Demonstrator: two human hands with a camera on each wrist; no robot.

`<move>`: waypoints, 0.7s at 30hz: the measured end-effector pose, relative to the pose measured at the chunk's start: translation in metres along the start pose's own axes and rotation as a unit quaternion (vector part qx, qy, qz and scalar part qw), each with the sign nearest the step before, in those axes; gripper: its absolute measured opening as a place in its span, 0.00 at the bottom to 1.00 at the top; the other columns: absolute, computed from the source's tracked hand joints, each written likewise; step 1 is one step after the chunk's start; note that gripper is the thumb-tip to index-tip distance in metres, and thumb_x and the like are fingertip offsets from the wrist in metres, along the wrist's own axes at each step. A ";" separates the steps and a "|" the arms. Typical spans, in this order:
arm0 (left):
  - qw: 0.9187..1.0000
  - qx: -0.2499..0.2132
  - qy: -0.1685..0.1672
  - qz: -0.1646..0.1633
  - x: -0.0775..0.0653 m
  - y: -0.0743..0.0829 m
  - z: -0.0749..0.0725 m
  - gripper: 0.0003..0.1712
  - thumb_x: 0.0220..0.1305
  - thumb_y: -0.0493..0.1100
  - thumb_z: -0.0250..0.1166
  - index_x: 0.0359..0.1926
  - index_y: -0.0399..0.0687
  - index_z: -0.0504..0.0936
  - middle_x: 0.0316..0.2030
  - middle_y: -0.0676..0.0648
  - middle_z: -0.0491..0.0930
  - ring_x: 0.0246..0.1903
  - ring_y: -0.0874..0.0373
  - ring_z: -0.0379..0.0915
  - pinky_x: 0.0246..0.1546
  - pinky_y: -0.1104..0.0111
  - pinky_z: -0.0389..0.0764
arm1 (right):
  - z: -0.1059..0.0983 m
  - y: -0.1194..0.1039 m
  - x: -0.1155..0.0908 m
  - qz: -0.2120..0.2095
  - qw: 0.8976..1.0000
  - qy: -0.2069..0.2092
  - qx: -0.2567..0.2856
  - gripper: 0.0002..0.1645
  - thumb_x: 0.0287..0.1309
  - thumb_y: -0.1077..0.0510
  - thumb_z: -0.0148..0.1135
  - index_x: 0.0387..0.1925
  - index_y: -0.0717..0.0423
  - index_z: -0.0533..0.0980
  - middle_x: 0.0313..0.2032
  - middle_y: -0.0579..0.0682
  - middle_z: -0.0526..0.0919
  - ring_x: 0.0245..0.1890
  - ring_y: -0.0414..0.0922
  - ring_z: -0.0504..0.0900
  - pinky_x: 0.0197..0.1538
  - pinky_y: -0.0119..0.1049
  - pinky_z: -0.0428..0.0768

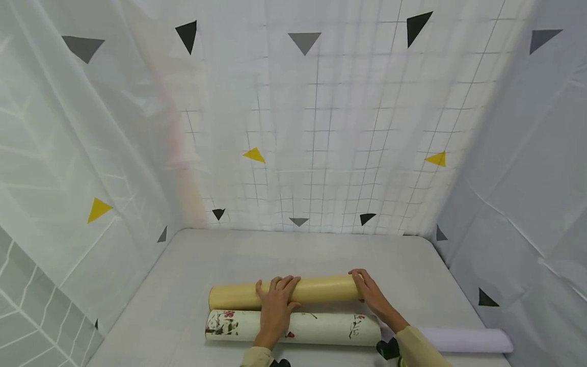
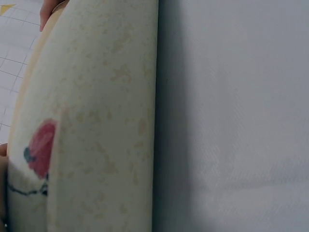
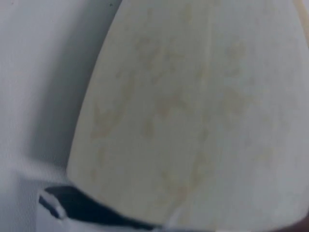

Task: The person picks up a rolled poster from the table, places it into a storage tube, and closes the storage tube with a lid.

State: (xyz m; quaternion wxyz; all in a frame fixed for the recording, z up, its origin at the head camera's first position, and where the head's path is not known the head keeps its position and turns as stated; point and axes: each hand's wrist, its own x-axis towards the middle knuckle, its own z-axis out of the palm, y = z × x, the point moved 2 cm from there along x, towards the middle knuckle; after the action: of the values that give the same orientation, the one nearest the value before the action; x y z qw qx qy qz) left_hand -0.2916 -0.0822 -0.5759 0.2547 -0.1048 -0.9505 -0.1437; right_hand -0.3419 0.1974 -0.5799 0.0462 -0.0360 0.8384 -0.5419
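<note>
A plain yellow roll (image 1: 321,289) lies farthest from me, its right end tilted slightly up. Behind my left wrist stretches a whitish roll with a floral pattern (image 1: 335,329). My left hand (image 1: 276,308) grips the yellow roll near its middle, fingers spread over the top and thumb on the near side. At its right end my right hand (image 1: 370,293) holds the same roll, fingertips over the upper edge. In the left wrist view the floral roll (image 2: 106,96) shows a red flower and hides most of the yellow one. The right wrist view is filled by the floral roll's end (image 3: 183,106).
A pale lilac roll (image 1: 468,340) lies at the right, partly covered by my right sleeve (image 1: 419,346). The white table (image 1: 197,260) is bounded by a hanging white sheet (image 1: 284,102) at the back and sheets on both sides.
</note>
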 end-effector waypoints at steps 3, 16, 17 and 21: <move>1.000 -0.009 -0.005 -0.004 0.000 0.000 -0.001 0.42 0.44 0.57 0.78 0.65 0.66 0.79 0.58 0.58 0.84 0.60 0.52 0.76 0.65 0.27 0.60 | 0.002 -0.002 -0.001 -0.006 1.000 -0.005 0.005 0.27 0.82 0.43 0.38 0.66 0.56 0.67 0.54 0.62 0.76 0.42 0.47 0.75 0.39 0.37 0.75; 1.000 0.000 -0.014 -0.007 0.000 0.000 -0.001 0.42 0.45 0.58 0.78 0.65 0.67 0.79 0.59 0.58 0.83 0.60 0.52 0.76 0.66 0.27 0.61 | 0.001 0.000 -0.002 0.008 0.999 -0.030 0.027 0.31 0.81 0.39 0.38 0.71 0.52 0.65 0.62 0.62 0.74 0.45 0.48 0.74 0.43 0.39 0.74; 1.000 0.000 -0.014 -0.007 0.000 0.000 -0.001 0.42 0.45 0.58 0.78 0.65 0.67 0.79 0.59 0.58 0.83 0.60 0.53 0.76 0.66 0.27 0.61 | 0.001 0.000 -0.002 0.013 0.999 -0.033 0.032 0.31 0.81 0.38 0.39 0.72 0.51 0.64 0.62 0.62 0.73 0.45 0.48 0.74 0.43 0.39 0.74; 1.000 -0.003 -0.014 -0.007 0.000 0.000 0.000 0.42 0.45 0.58 0.78 0.65 0.67 0.79 0.59 0.58 0.84 0.60 0.53 0.76 0.66 0.27 0.60 | 0.000 0.001 -0.001 0.030 0.998 -0.034 0.039 0.33 0.78 0.36 0.43 0.73 0.49 0.64 0.63 0.61 0.73 0.47 0.48 0.75 0.45 0.39 0.75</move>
State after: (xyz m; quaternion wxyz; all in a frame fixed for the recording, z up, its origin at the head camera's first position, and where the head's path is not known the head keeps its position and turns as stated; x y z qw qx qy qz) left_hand -0.2920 -0.0818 -0.5760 0.2404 -0.1003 -0.9543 -0.1466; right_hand -0.3406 0.1980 -0.5812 0.0923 -0.0278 0.8154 -0.5708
